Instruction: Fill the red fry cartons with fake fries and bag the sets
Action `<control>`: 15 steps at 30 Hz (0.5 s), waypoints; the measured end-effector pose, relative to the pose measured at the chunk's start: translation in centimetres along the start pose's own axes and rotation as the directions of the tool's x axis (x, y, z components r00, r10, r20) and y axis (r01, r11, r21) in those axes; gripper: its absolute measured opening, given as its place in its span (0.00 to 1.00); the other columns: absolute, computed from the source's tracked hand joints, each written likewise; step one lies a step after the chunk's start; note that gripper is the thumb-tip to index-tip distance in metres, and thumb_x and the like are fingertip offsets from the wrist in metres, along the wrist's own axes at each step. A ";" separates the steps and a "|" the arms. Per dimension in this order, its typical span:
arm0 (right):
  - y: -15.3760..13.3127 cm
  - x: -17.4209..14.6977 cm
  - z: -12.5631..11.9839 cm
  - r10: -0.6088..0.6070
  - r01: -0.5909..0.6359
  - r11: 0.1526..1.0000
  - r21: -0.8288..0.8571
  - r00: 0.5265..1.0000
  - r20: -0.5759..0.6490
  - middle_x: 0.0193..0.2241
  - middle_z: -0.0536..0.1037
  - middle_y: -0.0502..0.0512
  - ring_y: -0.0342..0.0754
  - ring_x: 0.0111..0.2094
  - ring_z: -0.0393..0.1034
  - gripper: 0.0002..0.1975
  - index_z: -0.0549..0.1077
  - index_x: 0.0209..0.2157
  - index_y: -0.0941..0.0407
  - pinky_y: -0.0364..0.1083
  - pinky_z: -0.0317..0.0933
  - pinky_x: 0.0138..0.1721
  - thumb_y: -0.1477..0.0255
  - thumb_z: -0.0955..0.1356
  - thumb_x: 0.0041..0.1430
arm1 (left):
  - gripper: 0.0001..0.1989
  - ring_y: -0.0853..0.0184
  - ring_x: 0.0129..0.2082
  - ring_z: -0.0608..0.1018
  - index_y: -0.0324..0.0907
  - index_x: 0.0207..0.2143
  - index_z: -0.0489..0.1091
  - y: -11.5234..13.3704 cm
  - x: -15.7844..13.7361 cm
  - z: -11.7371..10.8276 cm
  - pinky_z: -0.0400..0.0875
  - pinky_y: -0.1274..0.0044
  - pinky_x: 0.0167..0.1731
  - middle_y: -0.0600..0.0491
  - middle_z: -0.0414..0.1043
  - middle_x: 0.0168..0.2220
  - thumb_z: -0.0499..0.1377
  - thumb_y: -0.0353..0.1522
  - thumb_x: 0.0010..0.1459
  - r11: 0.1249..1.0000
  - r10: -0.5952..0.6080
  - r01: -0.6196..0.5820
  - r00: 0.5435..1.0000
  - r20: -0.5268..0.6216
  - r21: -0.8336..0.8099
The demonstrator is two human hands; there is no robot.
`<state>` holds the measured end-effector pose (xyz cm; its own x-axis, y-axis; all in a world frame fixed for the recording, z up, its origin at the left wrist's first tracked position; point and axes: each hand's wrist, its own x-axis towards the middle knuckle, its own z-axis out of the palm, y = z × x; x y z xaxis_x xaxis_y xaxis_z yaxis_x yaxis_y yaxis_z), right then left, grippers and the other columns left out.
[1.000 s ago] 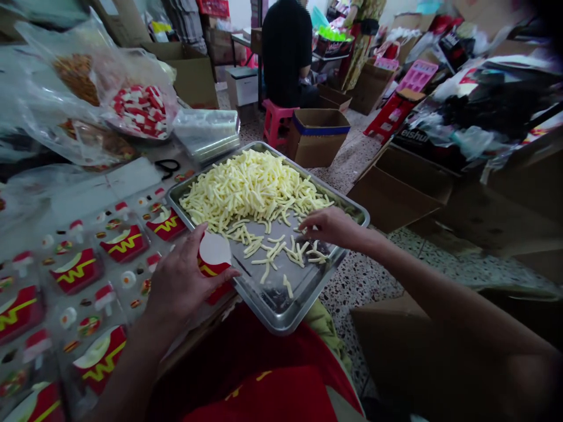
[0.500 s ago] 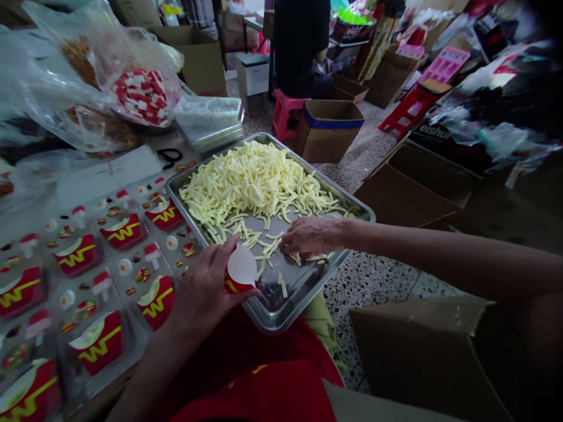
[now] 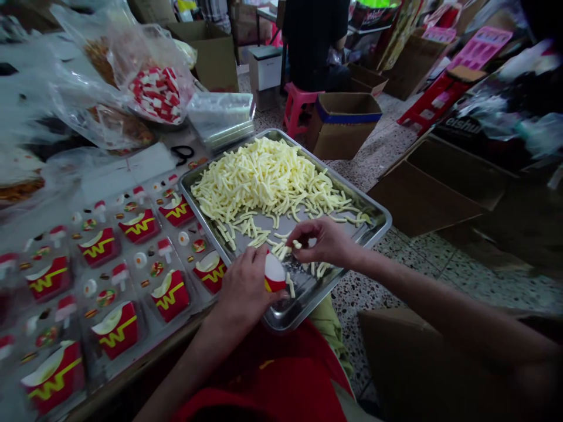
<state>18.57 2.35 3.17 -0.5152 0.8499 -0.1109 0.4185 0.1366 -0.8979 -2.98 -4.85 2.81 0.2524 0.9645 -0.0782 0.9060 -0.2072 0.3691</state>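
Holding one red carton [image 3: 275,272] in left hand [image 3: 244,281] | pinching pale sticks [image 3: 297,244] in right hand [image 3: 325,241] | one metal tray [image 3: 308,287], heaped with more

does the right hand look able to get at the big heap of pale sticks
Probably yes: the right hand is over the tray, close to the big heap of pale sticks, with only loose sticks and bare metal between.

– Colours at centre?
– Pale-yellow sticks [image 3: 264,176] are noted in a silver-grey tray [image 3: 380,225]; at six o'clock, a cup [image 3: 275,268] is marked red, yellow and white.
– At eight?
– Red packets [image 3: 171,298] are seen, each crossed by a yellow zigzag.
– Beyond?
– At twelve, a pink stool [image 3: 294,105] is logged; at one, a blue-banded brown carton [image 3: 338,138]; at four, a dark-speckled floor [image 3: 356,302].
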 end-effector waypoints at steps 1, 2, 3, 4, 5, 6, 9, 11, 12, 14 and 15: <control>-0.3 0.2 1.2 0.022 -0.021 1.000 0.023 0.999 -0.045 0.22 0.73 0.46 0.39 0.23 0.63 0.11 0.80 0.35 0.57 0.40 0.56 0.25 0.77 0.70 0.48 | 0.45 0.52 0.50 0.75 0.41 0.60 0.62 0.4 0.4 0.4 0.71 0.64 0.51 0.45 0.70 0.52 0.74 0.44 0.42 1.000 -0.016 0.015 0.999 -0.050 -0.017; -0.5 0.5 2.5 0.040 -0.039 0.999 0.018 0.995 -0.092 0.21 0.73 0.45 0.39 0.23 0.62 0.10 0.80 0.34 0.57 0.40 0.55 0.24 0.77 0.70 0.48 | 0.44 0.52 0.50 0.75 0.41 0.60 0.62 0.6 0.8 0.9 0.71 0.64 0.51 0.45 0.70 0.51 0.74 0.43 0.43 0.999 -0.035 0.031 0.993 -0.113 -0.035; -0.7 0.9 3.7 0.050 -0.052 0.999 -0.013 0.988 -0.145 0.22 0.73 0.46 0.40 0.23 0.62 0.08 0.80 0.34 0.58 0.41 0.55 0.25 0.77 0.70 0.48 | 0.43 0.53 0.50 0.75 0.40 0.60 0.62 0.8 1.2 1.4 0.71 0.65 0.51 0.45 0.70 0.51 0.73 0.41 0.44 0.998 -0.050 0.041 0.982 -0.184 -0.050; -1.0 1.1 4.7 0.046 -0.060 0.996 -0.065 0.979 -0.198 0.23 0.74 0.47 0.40 0.24 0.63 0.08 0.80 0.33 0.58 0.41 0.55 0.26 0.77 0.70 0.49 | 0.40 0.53 0.49 0.75 0.39 0.60 0.62 0.9 1.5 1.9 0.71 0.65 0.51 0.44 0.70 0.50 0.72 0.39 0.46 0.997 -0.056 0.042 0.966 -0.251 -0.060; -1.4 1.3 5.5 0.029 -0.063 0.989 -0.131 0.970 -0.243 0.25 0.75 0.48 0.41 0.26 0.65 0.07 0.80 0.33 0.58 0.42 0.57 0.29 0.77 0.70 0.50 | 0.38 0.53 0.49 0.75 0.39 0.59 0.63 0.8 1.7 2.4 0.71 0.66 0.51 0.44 0.70 0.49 0.70 0.36 0.47 0.997 -0.055 0.036 0.949 -0.310 -0.065; -1.8 1.4 6.0 0.002 -0.057 0.978 -0.199 0.964 -0.265 0.28 0.76 0.50 0.43 0.29 0.67 0.08 0.80 0.34 0.58 0.43 0.58 0.32 0.78 0.70 0.51 | 0.35 0.53 0.49 0.75 0.38 0.59 0.63 0.5 1.9 2.9 0.71 0.66 0.50 0.44 0.71 0.48 0.68 0.33 0.49 0.997 -0.052 0.029 0.931 -0.362 -0.067; -3.5 1.0 6.4 -0.105 0.048 0.944 -0.327 0.981 -0.160 0.38 0.77 0.56 0.46 0.37 0.69 0.14 0.78 0.42 0.58 0.44 0.61 0.41 0.81 0.67 0.56 | 0.29 0.53 0.47 0.75 0.36 0.59 0.63 -0.5 1.9 3.7 0.72 0.65 0.49 0.42 0.71 0.46 0.62 0.29 0.54 0.997 -0.056 0.028 0.875 -0.481 -0.066; -4.5 0.9 5.9 -0.162 0.140 0.935 -0.327 0.986 -0.039 0.41 0.75 0.58 0.46 0.40 0.69 0.14 0.76 0.46 0.58 0.44 0.61 0.43 0.81 0.64 0.62 | 0.29 0.52 0.47 0.75 0.36 0.59 0.63 -1.2 2.0 3.6 0.71 0.64 0.49 0.41 0.71 0.46 0.60 0.30 0.55 0.996 -0.063 0.022 0.846 -0.529 -0.084; -4.9 1.1 5.5 -0.178 0.165 0.927 -0.336 0.984 -0.009 0.41 0.74 0.58 0.45 0.40 0.68 0.13 0.76 0.46 0.58 0.44 0.61 0.42 0.80 0.63 0.64 | 0.29 0.52 0.47 0.75 0.36 0.59 0.63 -1.4 2.1 3.4 0.71 0.63 0.49 0.41 0.71 0.46 0.61 0.30 0.54 0.995 -0.066 0.012 0.838 -0.541 -0.103; -5.7 2.3 4.9 -0.193 0.165 0.899 -0.406 0.981 -0.027 0.37 0.74 0.56 0.45 0.37 0.68 0.12 0.78 0.41 0.58 0.44 0.59 0.39 0.77 0.62 0.68 | 0.31 0.52 0.48 0.74 0.37 0.58 0.64 -1.7 2.8 2.5 0.71 0.64 0.50 0.42 0.71 0.47 0.63 0.32 0.51 0.988 -0.080 -0.010 0.824 -0.562 -0.156; -6.2 3.2 4.5 -0.203 0.154 0.877 -0.455 0.977 -0.061 0.35 0.73 0.55 0.45 0.35 0.67 0.12 0.80 0.38 0.57 0.44 0.58 0.38 0.75 0.63 0.68 | 0.32 0.52 0.48 0.74 0.37 0.58 0.65 -1.9 3.2 1.8 0.70 0.64 0.50 0.42 0.71 0.48 0.64 0.33 0.49 0.983 -0.091 -0.020 0.813 -0.575 -0.183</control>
<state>10.95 1.95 6.41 -0.5431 0.8337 0.1001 0.6279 0.4824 -0.6108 -3.23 -1.63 0.22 -0.0724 0.8971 0.4359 0.8236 -0.1928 0.5334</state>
